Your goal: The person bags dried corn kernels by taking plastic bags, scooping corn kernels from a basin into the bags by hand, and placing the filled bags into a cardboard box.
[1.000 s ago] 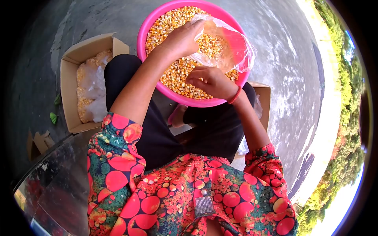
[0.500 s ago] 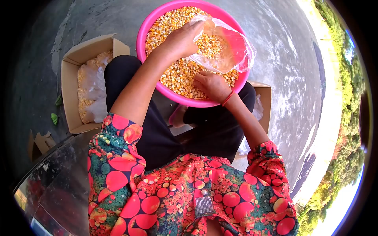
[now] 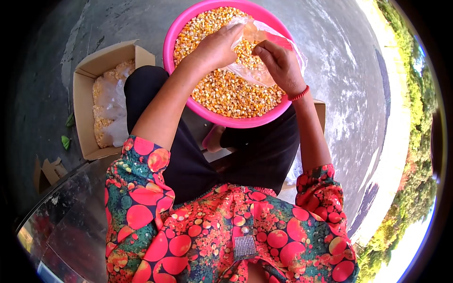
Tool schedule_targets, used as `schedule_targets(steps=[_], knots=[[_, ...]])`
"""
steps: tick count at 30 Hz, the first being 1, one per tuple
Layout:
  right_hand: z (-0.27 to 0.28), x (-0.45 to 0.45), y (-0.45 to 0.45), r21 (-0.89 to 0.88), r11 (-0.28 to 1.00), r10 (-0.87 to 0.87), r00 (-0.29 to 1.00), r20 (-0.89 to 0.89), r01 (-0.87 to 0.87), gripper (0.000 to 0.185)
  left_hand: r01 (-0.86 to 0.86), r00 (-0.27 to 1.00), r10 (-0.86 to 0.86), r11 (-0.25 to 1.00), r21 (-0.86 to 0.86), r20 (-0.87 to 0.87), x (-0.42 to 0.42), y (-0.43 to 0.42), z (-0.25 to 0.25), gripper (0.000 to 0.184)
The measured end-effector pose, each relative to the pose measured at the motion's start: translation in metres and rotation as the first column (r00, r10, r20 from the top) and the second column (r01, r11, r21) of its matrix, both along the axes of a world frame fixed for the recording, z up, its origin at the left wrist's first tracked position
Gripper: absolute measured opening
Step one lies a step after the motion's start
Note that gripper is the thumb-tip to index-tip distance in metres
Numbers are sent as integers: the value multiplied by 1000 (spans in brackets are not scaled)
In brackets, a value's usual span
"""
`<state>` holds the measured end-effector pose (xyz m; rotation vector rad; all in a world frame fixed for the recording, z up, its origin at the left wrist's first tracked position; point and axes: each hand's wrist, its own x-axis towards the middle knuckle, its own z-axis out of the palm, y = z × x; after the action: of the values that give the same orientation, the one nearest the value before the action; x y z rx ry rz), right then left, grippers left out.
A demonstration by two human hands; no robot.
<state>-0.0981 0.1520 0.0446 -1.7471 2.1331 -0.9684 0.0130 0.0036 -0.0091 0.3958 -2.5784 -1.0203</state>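
Note:
A pink basin (image 3: 168, 47) full of yellow and whitish corn kernels (image 3: 231, 96) sits at my knees. My left hand (image 3: 216, 49) is closed on the rim of a clear plastic bag (image 3: 252, 75), which spreads open over the right half of the basin. Inside the bag's mouth, kernels show. My right hand (image 3: 281, 63), a red bracelet (image 3: 299, 93) at its wrist, is raised over the bag with fingers curled together. It looks closed on corn kernels, though the fingers hide most of what they hold.
On the left stands an open cardboard box (image 3: 85, 113) holding bagged corn (image 3: 112, 106). Another cardboard box (image 3: 319, 113) is partly hidden behind my right leg. Green leaves (image 3: 65, 142) lie on the grey floor (image 3: 120, 21). A dark glossy surface (image 3: 71, 207) is at lower left.
My right hand has lifted from the loose kernels at the basin's near side and moved up and right, over the bag. My left hand stays on the bag's rim.

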Motion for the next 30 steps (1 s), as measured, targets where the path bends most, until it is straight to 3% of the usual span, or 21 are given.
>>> schedule_targets(steps=[2, 5, 8, 10, 12, 15, 22, 28, 30], knots=[[-3, -9, -1, -18, 1000, 13, 973, -229, -18, 18, -4, 1000, 4, 1000, 6, 15, 1, -1, 1, 69], [5, 2, -2, -127, 987, 45, 934, -356, -96, 18, 9, 1000, -9, 1000, -5, -8, -2, -4, -3, 67], [23, 50, 1, -141, 989, 36, 995, -90, -48, 23, 13, 1000, -13, 1000, -15, -19, -8, -8, -16, 66], [19, 76, 3, -206, 968, 128, 987, -100, -146, 31, 76, 981, -72, 997, 15, -179, -8, -10, -20, 64], [7, 92, 4, -212, 947, 202, 960, -196, -242, 43, 73, 982, -66, 997, 33, -174, -6, -7, -16, 63], [-2, 110, 4, -159, 946, 250, 947, -202, -283, 55, 11, 1000, -10, 999, 45, -9, -2, -4, -5, 65], [-8, 123, 4, -124, 951, 228, 913, -339, -283, 56, -11, 999, 11, 1000, 12, -32, -3, -5, -14, 65], [-17, 130, 13, -205, 943, 197, 937, -290, -262, 48, -19, 999, 19, 1000, -9, -32, -6, -4, -18, 59], [-21, 134, 13, -228, 940, 187, 943, -275, -253, 48, -4, 1000, 6, 998, 68, -20, -5, -4, -13, 60]])
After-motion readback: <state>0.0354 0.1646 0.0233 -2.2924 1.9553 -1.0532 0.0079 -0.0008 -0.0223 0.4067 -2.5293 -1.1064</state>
